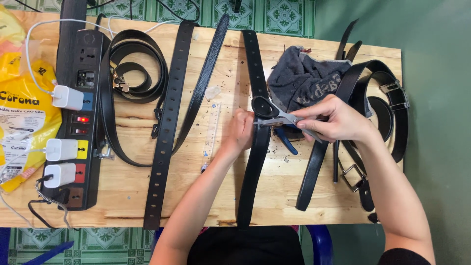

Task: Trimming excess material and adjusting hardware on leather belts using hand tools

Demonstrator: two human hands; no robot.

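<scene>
Wooden counter point(274, 196) carries black belts; left hand point(241, 131) presses flat on the middle belt point(255, 162), right hand point(333, 119) has its grip closed around punch pliers point(274, 114).

Setting: small home workshop for belt work, improvised rather than industrial. Evidence: bare plywood table point(206, 196), surface scuffed and littered with dark punch-outs and scraps. Many black belts point(169, 122) laid out in parallel or coiled, some with buckles, one strip punched along its whole length. Punch pliers point(274, 117) in use on a belt at centre. Clear ruler point(212, 135) lying among the belts. Power strip point(78, 118) at the left edge, several chargers plugged in, one switch lit red. Grey rag point(301, 81) at the back. Patterned green floor tiles point(279, 14) under the table (domestic look, not a factory floor). Yellow bag point(19, 118) at far left.
</scene>
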